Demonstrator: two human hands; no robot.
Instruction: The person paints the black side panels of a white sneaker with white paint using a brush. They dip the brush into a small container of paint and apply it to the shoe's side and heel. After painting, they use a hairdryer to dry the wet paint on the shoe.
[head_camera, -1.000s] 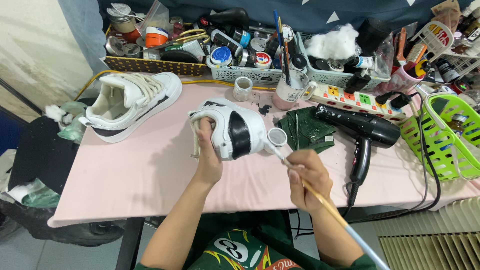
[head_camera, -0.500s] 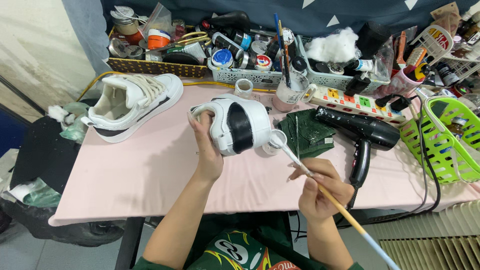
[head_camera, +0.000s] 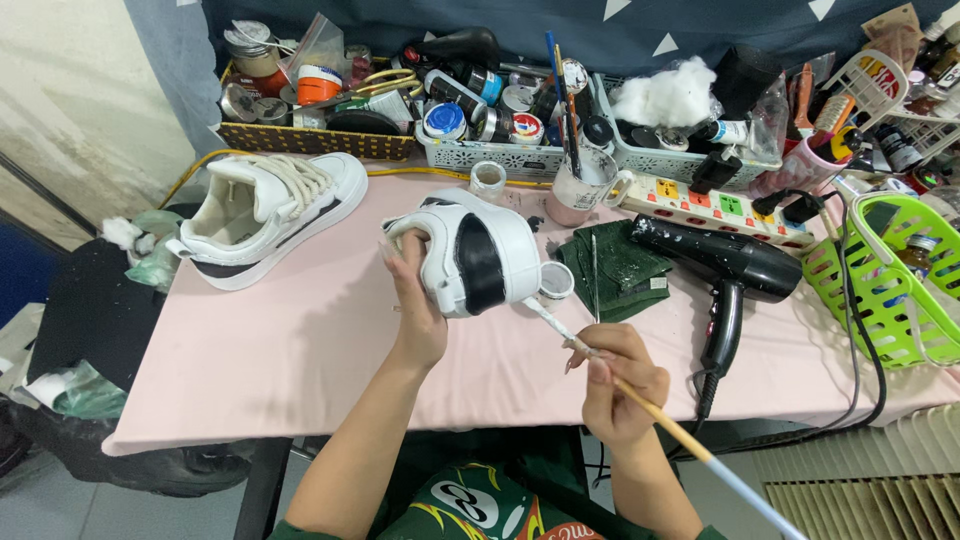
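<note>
A white sneaker with a black heel panel (head_camera: 470, 262) is held above the pink table (head_camera: 300, 350), near its middle, with the heel turned toward the camera. It is gripped from the left side by the left hand (head_camera: 415, 300); the fingers are curled around the heel and collar and are closed on the shoe. A long paintbrush (head_camera: 640, 400) is held by the right hand (head_camera: 615, 380), pinched between the thumb and the bent fingers like a pen. The white tip of the brush is placed at the lower right edge of the sneaker, just beside a small open jar of white paint (head_camera: 555, 282) that stands on the table.

To the right of the jar a dark green cloth (head_camera: 615, 270) is spread, and a thin tool is laid on it. Further right a black hair dryer (head_camera: 720, 265) is seen, with a white power strip (head_camera: 720, 200) behind it and a green plastic basket (head_camera: 900, 280) at the table's edge. A second white sneaker (head_camera: 265, 215) is placed on the left part of the table, well apart from the hands. Along the back, trays filled with paint jars and bottles (head_camera: 480, 110) are lined up, and a cup with brushes (head_camera: 578, 180) stands in front of them.
</note>
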